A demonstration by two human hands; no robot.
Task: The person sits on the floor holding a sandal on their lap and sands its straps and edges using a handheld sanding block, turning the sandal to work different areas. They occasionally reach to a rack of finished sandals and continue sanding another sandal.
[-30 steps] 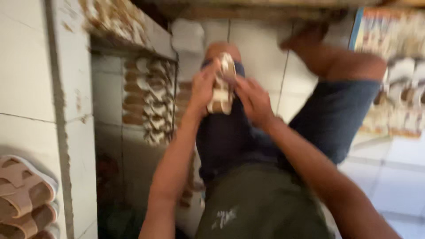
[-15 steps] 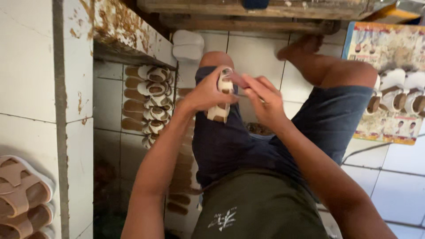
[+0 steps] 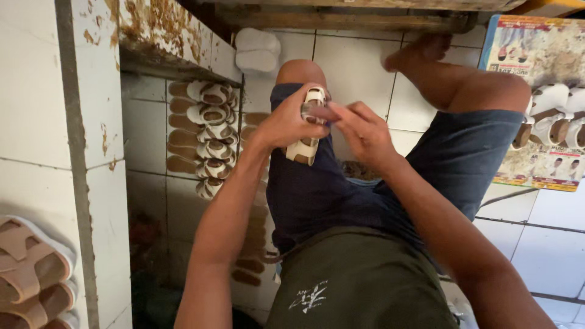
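A white and tan sandal (image 3: 309, 135) rests on end against my left knee. My left hand (image 3: 286, 122) is wrapped around its side and grips it. My right hand (image 3: 359, 131) pinches the strap near the sandal's top, fingers closed on it. I sit on a white tiled floor in dark blue shorts and a green shirt, my right leg bent out to the side.
A row of finished white and tan sandals (image 3: 210, 137) lies beside brown soles (image 3: 181, 131) on the left. Tan sandals (image 3: 27, 268) sit on a tiled ledge at lower left. More white sandals (image 3: 551, 119) lie on printed paper at right. A wooden bench (image 3: 341, 18) spans the top.
The view has steadied and drawn closer. Both hands stay on the sandal; my right hand has shifted to pinch the strap at its top.
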